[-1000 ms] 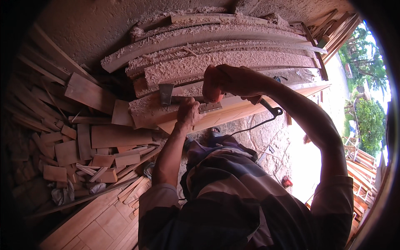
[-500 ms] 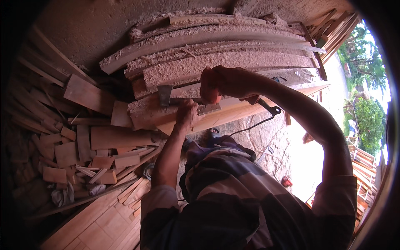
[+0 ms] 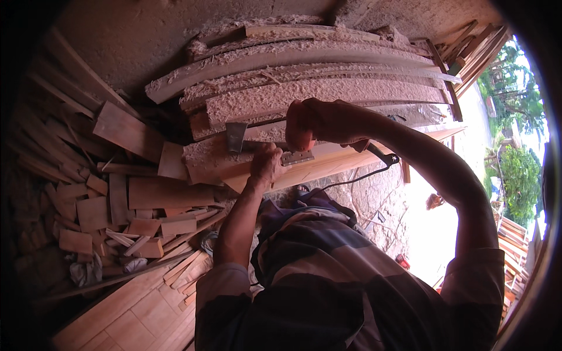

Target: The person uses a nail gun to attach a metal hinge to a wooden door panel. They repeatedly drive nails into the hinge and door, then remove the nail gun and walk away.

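Observation:
My right hand (image 3: 333, 120) is wrapped round the grip of a red corded power drill (image 3: 301, 130), its nose end pointing down over the board edge. Just below it, a silver metal hinge (image 3: 298, 157) with small holes lies against the pale edge of a long wooden board (image 3: 333, 164). My left hand (image 3: 267, 164) is closed at the hinge's left end, its fingertips pressed against the board edge; what they pinch is partly hidden. Beside the left hand, a hatchet (image 3: 236, 137) with a broad metal blade rests on the board.
Curved planks (image 3: 322, 88) covered with shavings are stacked beyond the board, against a rough wall. Wood offcuts (image 3: 93, 213) are heaped at the left. From the drill's handle a dark cord (image 3: 357, 180) hangs down near my legs. Bright outdoor ground (image 3: 430, 228) lies at the right.
The whole scene sits slightly lower and further right in the picture. Both hands, the drill and the hinge keep nearly the same places on the board.

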`<state>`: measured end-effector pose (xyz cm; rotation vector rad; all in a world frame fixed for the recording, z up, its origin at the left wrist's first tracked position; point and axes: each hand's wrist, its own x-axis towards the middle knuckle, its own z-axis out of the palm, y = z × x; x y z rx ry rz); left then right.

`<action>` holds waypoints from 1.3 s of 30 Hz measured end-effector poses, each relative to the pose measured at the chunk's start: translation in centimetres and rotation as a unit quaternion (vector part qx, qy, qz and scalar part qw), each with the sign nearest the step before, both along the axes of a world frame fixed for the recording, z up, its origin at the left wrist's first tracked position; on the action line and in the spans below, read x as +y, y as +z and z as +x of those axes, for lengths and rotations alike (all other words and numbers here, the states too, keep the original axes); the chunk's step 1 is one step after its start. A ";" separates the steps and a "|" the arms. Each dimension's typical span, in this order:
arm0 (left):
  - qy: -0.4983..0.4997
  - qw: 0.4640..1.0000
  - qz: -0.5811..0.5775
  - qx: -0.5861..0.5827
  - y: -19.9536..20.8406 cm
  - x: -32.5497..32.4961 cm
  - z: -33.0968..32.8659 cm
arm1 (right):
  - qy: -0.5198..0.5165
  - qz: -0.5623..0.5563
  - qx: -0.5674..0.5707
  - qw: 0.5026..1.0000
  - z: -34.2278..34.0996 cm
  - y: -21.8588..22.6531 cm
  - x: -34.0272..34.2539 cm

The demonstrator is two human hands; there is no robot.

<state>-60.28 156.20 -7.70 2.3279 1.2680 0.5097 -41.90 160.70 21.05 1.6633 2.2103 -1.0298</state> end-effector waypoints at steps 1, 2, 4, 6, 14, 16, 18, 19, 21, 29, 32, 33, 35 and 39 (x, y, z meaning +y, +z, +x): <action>0.002 1.000 0.000 -0.006 0.0 0.0 0.0 | 0.015 0.016 0.003 1.000 0.0 -0.4 0.2; 0.002 1.000 0.000 -0.005 -0.1 0.0 0.0 | 0.010 0.010 -0.028 1.000 0.0 -0.7 0.3; 0.004 1.000 0.000 -0.013 -0.2 -0.1 0.0 | 0.013 0.010 0.011 1.000 0.1 -0.7 0.4; 0.006 1.000 -0.001 -0.020 -0.3 -0.1 0.0 | 0.001 -0.007 0.007 1.000 0.2 -0.3 0.3; 0.004 1.000 0.018 -0.019 0.1 -0.1 -0.1 | -0.029 -0.060 -0.045 0.997 -0.5 1.9 0.3; 0.001 1.000 0.015 -0.021 0.3 -0.1 -0.1 | -0.011 -0.049 -0.021 0.999 -0.1 1.8 0.3; 0.001 1.000 0.016 -0.017 0.4 -0.1 -0.1 | -0.008 -0.048 -0.002 0.999 0.7 1.1 0.4; 0.000 1.000 0.008 -0.017 0.5 -0.1 -0.1 | -0.012 -0.051 0.006 0.999 1.1 0.5 0.6; 0.000 1.000 0.014 -0.020 0.6 -0.2 -0.1 | 0.027 0.001 0.029 0.999 1.7 -0.9 1.1; 0.002 1.000 0.002 -0.006 0.6 -0.2 -0.1 | 0.030 -0.059 0.029 0.997 1.2 -0.8 1.6; -0.002 1.000 0.006 -0.009 0.3 -0.1 -0.1 | -0.015 -0.074 -0.002 0.997 -0.2 0.6 1.0; -0.005 1.000 0.008 -0.003 0.2 0.0 -0.1 | -0.023 -0.075 -0.027 0.997 -0.5 0.9 1.0; -0.009 1.000 0.016 -0.001 0.0 0.1 -0.1 | -0.020 -0.070 -0.031 0.997 -0.8 1.1 1.0; -0.004 1.000 0.010 -0.012 0.0 0.0 -0.1 | -0.009 -0.059 -0.043 0.997 -0.6 0.7 1.4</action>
